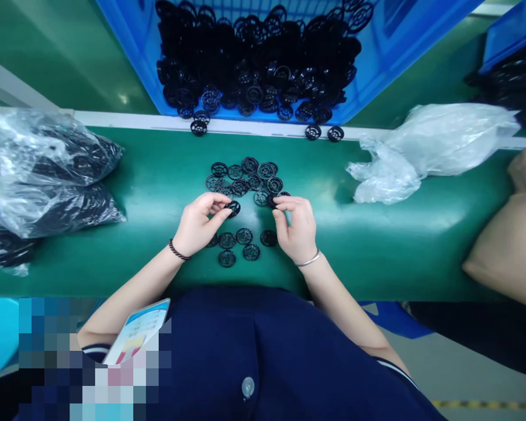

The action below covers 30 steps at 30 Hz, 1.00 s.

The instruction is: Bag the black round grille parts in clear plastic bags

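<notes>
My left hand [201,221] pinches a black spoked ring [233,208] between thumb and fingers, above the green table [166,175]. Facing it, my right hand [294,225] is closed at the fingertips on another small black part [272,201], partly hidden by the fingers. Just beyond both hands lies a loose cluster of round black parts [249,165], some overlapping. Nearer my body, several more black discs [227,240] lie flat, one of them [269,238] beside my right hand.
A blue crate [135,52] heaped with black parts stands at the back, with a few parts along its front edge. Plastic bags of black parts [70,158] lie left. A whitish plastic bag [447,140] and another person's arm [512,251] are at right.
</notes>
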Motion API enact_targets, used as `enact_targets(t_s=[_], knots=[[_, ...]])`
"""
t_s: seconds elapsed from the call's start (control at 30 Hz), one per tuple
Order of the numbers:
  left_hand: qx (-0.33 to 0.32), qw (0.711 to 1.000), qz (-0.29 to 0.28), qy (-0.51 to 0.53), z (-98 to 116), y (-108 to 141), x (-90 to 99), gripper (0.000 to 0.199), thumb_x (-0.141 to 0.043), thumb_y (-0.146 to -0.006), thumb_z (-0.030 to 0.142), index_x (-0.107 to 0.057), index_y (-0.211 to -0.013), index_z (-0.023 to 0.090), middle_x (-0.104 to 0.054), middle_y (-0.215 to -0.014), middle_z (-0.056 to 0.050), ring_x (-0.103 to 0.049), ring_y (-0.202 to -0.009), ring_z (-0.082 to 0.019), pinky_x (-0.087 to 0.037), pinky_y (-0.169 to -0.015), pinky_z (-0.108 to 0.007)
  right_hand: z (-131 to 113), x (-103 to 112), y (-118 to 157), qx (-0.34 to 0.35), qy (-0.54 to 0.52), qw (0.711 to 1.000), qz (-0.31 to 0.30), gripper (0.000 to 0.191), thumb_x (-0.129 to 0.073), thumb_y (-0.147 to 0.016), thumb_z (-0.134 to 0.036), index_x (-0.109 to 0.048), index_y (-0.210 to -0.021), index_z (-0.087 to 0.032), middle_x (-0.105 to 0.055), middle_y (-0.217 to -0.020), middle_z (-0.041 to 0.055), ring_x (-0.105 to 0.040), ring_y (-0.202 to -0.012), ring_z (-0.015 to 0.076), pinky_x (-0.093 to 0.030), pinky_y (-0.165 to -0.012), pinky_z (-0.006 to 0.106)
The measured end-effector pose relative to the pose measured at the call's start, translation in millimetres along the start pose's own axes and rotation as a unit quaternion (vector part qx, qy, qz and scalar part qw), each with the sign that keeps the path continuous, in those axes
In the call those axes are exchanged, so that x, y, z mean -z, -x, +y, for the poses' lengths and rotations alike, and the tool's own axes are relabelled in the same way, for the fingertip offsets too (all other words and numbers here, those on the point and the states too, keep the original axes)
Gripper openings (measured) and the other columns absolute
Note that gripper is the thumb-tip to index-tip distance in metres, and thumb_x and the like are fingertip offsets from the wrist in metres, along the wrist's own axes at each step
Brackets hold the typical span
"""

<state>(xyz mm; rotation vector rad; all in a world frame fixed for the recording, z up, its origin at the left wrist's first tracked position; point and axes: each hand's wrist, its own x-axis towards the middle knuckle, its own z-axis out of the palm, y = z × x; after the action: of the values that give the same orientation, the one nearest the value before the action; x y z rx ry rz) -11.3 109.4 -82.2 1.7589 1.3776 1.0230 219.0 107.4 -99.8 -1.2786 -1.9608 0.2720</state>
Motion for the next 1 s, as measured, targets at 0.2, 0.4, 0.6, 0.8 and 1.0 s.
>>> enact_targets(t_s=[0.2, 0.4, 0.6, 0.8, 1.0], knots=[[0.052, 0.995, -0.035, -0.077, -11.5, 15.4, 5.8, 0.008, -0.060, -0.086, 0.023, -0.066, -0.090, 0.019, -0.066, -0.083, -0.002, -0.064, -0.070, -0.012, -0.054, -0.066, -0.024, -2.8, -8.8, 14.2, 0.006, 0.032, 0.996, -0.089, 0.019, -0.041, -0.100, -0.030, -0.056, -0.097, -0.020, -0.067, -0.086, 0.0070, -0.059, -0.079, 0.0209, -0.047, -0.072, 0.035], [0.020, 0.987, -0.049, -0.154, -13.5, 19.2, 9.2, 0.010, -0.059, -0.088, 0.024, -0.067, -0.093, 0.019, -0.066, -0.083, -0.002, -0.061, -0.068, -0.013, -0.052, -0.068, -0.027, -3.9, -14.2, 17.3, 0.024, 0.096, 0.989, -0.108, 0.019, -0.045, -0.099, -0.028, -0.061, -0.094, -0.018, -0.067, -0.086, 0.0073, -0.056, -0.079, 0.0200, -0.045, -0.073, 0.034], [-0.066, 0.966, -0.061, -0.241, -17.7, 18.7, 12.4, 0.011, -0.059, -0.090, 0.025, -0.068, -0.089, 0.018, -0.066, -0.091, -0.006, -0.062, -0.084, -0.019, -0.051, -0.078, -0.033, -3.8, -7.5, 8.1, 0.030, 0.104, 0.987, -0.116, 0.018, -0.050, -0.096, -0.029, -0.065, -0.095, -0.018, -0.062, -0.093, 0.0094, -0.054, -0.089, 0.0212, -0.046, -0.077, 0.034], [-0.110, 0.938, -0.037, -0.328, -22.9, -3.3, 4.6, 0.016, -0.057, -0.090, 0.022, -0.068, -0.101, 0.016, -0.061, -0.092, -0.009, -0.058, -0.085, -0.023, -0.050, -0.077, -0.038, 2.4, -11.9, -10.1, 0.037, 0.216, 0.970, -0.102, 0.020, -0.054, -0.093, -0.029, -0.068, -0.103, -0.020, -0.063, -0.106, 0.0114, -0.049, -0.093, 0.0262, -0.039, -0.072, 0.038], [-0.092, 0.937, -0.054, -0.332, -26.6, -30.4, -1.5, 0.008, -0.064, -0.086, 0.023, -0.065, -0.085, 0.015, -0.060, -0.094, -0.011, -0.057, -0.090, -0.026, -0.049, -0.081, -0.041, 2.2, -15.5, -13.1, 0.061, 0.214, 0.973, -0.054, 0.015, -0.055, -0.094, -0.029, -0.068, -0.094, -0.021, -0.068, -0.100, 0.0074, -0.051, -0.093, 0.0244, -0.036, -0.071, 0.037]])
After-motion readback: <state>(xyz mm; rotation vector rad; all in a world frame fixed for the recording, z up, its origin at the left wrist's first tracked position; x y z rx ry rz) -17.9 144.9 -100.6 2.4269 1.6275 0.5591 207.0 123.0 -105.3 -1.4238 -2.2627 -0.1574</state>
